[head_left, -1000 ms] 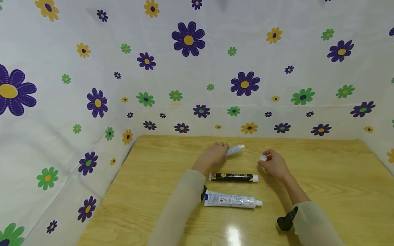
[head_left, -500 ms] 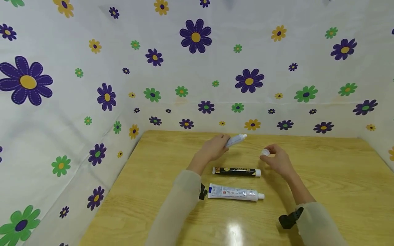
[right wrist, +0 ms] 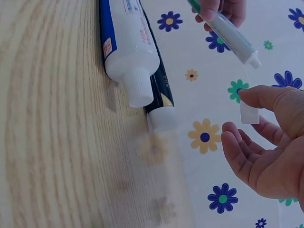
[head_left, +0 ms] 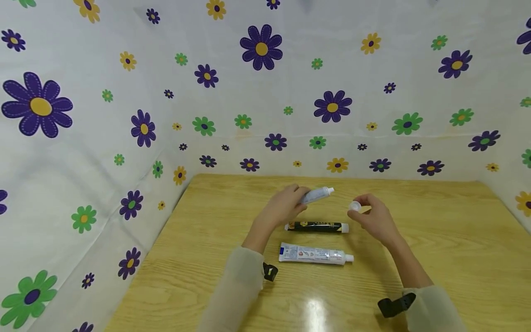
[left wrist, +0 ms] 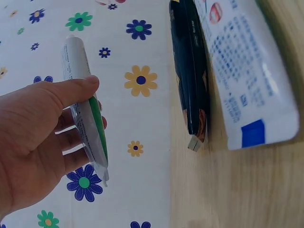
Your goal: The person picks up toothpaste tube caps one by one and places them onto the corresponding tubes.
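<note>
My left hand holds a small white-and-green toothpaste tube above the table, its thumb across one side and fingers behind. The tube's bare nozzle points right, towards my right hand. Between thumb and finger, that hand pinches a white cap, apart from the nozzle. In the right wrist view the cap shows under the thumb, the other fingers loosely bent. Below the hands lies a black tube with a white cap, and nearer me a larger white tube, also capped.
The wooden table reaches back to a white sheet printed with flowers, which also hangs at the left and right. Dark wrist straps sit at both sleeves.
My left hand has lifted the toothpaste tube, then brought it slightly nearer the black tube. The right hand keeps its pinch on the cap with little movement. The head view has shifted slightly.
</note>
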Motion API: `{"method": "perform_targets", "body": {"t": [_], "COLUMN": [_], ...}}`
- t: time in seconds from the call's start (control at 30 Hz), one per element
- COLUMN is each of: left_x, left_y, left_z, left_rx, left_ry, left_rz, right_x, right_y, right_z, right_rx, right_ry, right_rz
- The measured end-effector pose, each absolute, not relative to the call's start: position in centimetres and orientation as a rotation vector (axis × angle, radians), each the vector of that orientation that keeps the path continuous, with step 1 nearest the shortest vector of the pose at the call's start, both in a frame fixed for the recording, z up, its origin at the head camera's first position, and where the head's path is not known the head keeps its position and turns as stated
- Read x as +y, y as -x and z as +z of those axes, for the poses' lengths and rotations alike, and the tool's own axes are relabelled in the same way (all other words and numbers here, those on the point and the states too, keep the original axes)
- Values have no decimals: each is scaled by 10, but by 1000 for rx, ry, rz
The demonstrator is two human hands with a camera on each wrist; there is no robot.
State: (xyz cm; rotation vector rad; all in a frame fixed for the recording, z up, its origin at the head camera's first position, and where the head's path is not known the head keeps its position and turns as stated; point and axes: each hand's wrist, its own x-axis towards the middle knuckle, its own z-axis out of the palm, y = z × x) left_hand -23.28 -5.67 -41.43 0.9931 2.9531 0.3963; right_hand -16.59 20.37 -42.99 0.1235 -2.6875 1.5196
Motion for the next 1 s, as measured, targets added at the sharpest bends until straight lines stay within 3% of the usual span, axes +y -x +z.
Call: {"method": "perform_targets", "body": {"t": [0.5, 1.0], "left_x": [-85, -79], "left_y": [198, 184], "left_z": [-419, -412], "left_rx": [2908, 2941], "left_ry": [-986, -1196], "left_rz": [734, 549], "right_x": [182, 195], "right_y": [141, 130], "right_z": [-434, -424], "right_rx": [-2682, -2659], "right_ry": [-178, -85], "right_rz": [1420, 1373]}}
